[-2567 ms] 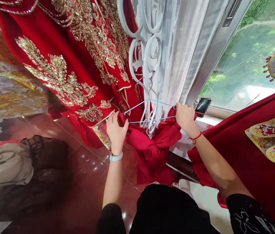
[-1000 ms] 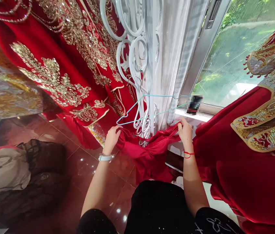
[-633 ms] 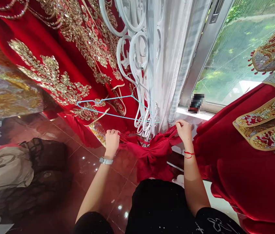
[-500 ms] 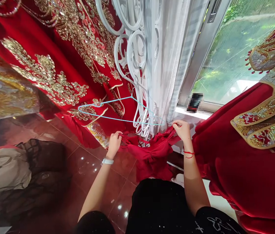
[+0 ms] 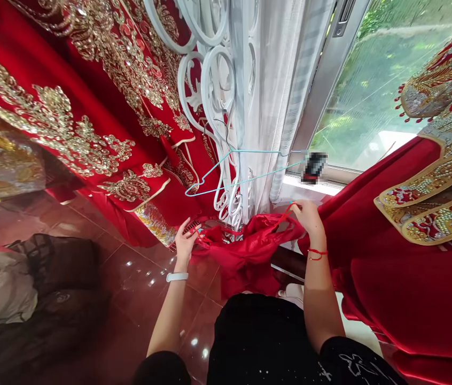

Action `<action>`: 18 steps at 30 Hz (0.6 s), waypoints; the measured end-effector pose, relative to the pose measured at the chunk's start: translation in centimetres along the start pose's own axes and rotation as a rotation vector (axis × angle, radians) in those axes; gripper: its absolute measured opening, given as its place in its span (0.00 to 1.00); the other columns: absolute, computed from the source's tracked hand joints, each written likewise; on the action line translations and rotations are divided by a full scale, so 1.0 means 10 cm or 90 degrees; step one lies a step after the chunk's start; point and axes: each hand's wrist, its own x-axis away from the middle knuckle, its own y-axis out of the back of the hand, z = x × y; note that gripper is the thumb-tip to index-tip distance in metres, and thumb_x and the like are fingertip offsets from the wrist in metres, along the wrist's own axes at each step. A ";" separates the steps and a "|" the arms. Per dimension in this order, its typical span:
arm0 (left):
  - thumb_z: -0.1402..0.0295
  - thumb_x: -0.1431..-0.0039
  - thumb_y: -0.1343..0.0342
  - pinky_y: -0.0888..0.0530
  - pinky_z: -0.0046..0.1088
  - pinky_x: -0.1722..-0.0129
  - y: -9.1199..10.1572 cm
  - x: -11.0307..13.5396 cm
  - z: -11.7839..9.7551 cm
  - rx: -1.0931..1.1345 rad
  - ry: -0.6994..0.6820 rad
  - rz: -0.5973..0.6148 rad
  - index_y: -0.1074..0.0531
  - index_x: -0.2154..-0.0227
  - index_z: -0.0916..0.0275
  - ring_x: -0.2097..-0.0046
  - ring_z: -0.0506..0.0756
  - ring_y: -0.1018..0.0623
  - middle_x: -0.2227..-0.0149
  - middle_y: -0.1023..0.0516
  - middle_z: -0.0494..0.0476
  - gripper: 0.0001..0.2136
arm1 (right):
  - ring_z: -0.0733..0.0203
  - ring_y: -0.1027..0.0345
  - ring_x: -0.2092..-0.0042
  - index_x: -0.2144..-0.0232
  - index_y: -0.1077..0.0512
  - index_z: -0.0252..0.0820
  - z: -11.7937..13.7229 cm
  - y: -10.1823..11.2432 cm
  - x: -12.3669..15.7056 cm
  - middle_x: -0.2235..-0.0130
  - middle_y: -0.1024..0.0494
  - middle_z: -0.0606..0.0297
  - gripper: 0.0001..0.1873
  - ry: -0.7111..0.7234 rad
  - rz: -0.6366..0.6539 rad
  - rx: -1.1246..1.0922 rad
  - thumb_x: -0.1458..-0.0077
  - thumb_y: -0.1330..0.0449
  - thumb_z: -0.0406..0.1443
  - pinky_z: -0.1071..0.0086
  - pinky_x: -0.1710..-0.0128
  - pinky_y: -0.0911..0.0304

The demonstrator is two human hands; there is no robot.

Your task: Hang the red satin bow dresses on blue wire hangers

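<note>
A red dress (image 5: 246, 256) hangs low in front of my body, its top stretched between my two hands. My left hand (image 5: 186, 243) pinches the strap side on the left, some of its fingers apart. On the right, my right hand (image 5: 309, 216) grips a thin red strap that is pulled taut upward. Small light-blue bits show beside the fingers of both hands; what they belong to is unclear. Beyond the dress, a light-blue wire hanger (image 5: 231, 151) hangs with no garment on it, apart from both hands.
A white scrollwork metal stand (image 5: 220, 80) rises in the middle. Red gowns with gold beading (image 5: 65, 117) hang at left, and a red embroidered garment (image 5: 414, 208) at right. A window (image 5: 362, 107) lies behind. Dark sheer fabric (image 5: 65, 278) is at lower left on the tiled floor.
The hanger has swung round, its right end now toward the window. My right hand has moved slightly right, drawing the strap taut. Fingers of my left hand have loosened and spread a little.
</note>
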 end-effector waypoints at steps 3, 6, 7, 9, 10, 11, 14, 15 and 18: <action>0.62 0.53 0.34 0.20 0.31 0.63 0.07 -0.02 0.00 -0.134 -0.064 -0.059 0.25 0.53 0.65 0.65 0.56 0.17 0.68 0.17 0.59 0.24 | 0.59 0.41 0.77 0.87 0.41 0.50 -0.07 -0.09 -0.03 0.86 0.39 0.68 0.19 -0.139 -0.024 -0.165 0.50 0.43 0.44 0.60 0.67 0.30; 0.63 0.50 0.39 0.20 0.31 0.64 0.23 -0.02 -0.05 -0.327 -0.131 -0.102 0.23 0.62 0.63 0.66 0.56 0.18 0.70 0.20 0.57 0.13 | 0.59 0.34 0.77 0.83 0.35 0.49 -0.08 -0.17 -0.02 0.82 0.29 0.65 0.18 -0.202 -0.030 -0.342 0.47 0.45 0.48 0.60 0.70 0.26; 0.63 0.49 0.39 0.20 0.31 0.65 0.29 -0.01 -0.07 -0.353 -0.139 -0.119 0.23 0.64 0.62 0.67 0.55 0.19 0.71 0.21 0.56 0.11 | 0.59 0.31 0.75 0.80 0.31 0.47 -0.08 -0.18 -0.01 0.78 0.24 0.63 0.16 -0.198 -0.019 -0.381 0.47 0.44 0.48 0.60 0.69 0.24; 0.62 0.49 0.39 0.20 0.32 0.67 0.38 0.02 -0.07 -0.312 -0.124 -0.145 0.24 0.66 0.62 0.69 0.54 0.20 0.73 0.23 0.54 0.10 | 0.59 0.25 0.71 0.72 0.23 0.45 -0.07 -0.15 0.00 0.67 0.16 0.60 0.14 -0.172 -0.001 -0.457 0.50 0.39 0.48 0.59 0.65 0.22; 0.60 0.48 0.39 0.19 0.32 0.67 0.41 0.04 -0.07 -0.260 -0.111 -0.152 0.24 0.66 0.62 0.69 0.54 0.20 0.73 0.23 0.54 0.11 | 0.59 0.22 0.68 0.68 0.21 0.44 -0.07 -0.13 0.01 0.62 0.15 0.59 0.14 -0.158 0.002 -0.496 0.52 0.35 0.47 0.59 0.63 0.21; 0.58 0.48 0.39 0.18 0.33 0.66 0.42 0.06 -0.06 -0.201 -0.101 -0.157 0.25 0.65 0.62 0.69 0.54 0.19 0.72 0.22 0.54 0.13 | 0.57 0.20 0.66 0.65 0.19 0.44 -0.06 -0.10 0.00 0.59 0.14 0.58 0.17 -0.143 -0.001 -0.526 0.56 0.31 0.46 0.58 0.62 0.20; 0.53 0.48 0.37 0.17 0.37 0.60 0.42 0.11 -0.07 -0.072 -0.100 -0.166 0.25 0.61 0.64 0.63 0.56 0.17 0.68 0.20 0.58 0.19 | 0.49 0.18 0.55 0.63 0.17 0.44 -0.01 -0.02 -0.08 0.55 0.14 0.60 0.22 -0.091 -0.012 -0.557 0.63 0.24 0.45 0.54 0.53 0.21; 0.53 0.49 0.36 0.17 0.37 0.59 0.41 0.12 -0.08 -0.051 -0.105 -0.170 0.25 0.59 0.64 0.62 0.56 0.17 0.67 0.19 0.58 0.21 | 0.48 0.19 0.51 0.63 0.17 0.44 0.01 -0.01 -0.14 0.55 0.14 0.61 0.23 -0.068 -0.010 -0.557 0.64 0.23 0.44 0.52 0.48 0.23; 0.55 0.50 0.34 0.17 0.36 0.60 0.40 0.12 -0.14 -0.031 -0.128 -0.194 0.25 0.56 0.64 0.63 0.54 0.18 0.66 0.21 0.55 0.22 | 0.47 0.21 0.46 0.63 0.16 0.45 0.08 -0.02 -0.37 0.55 0.13 0.63 0.22 -0.005 -0.005 -0.546 0.63 0.22 0.44 0.47 0.36 0.32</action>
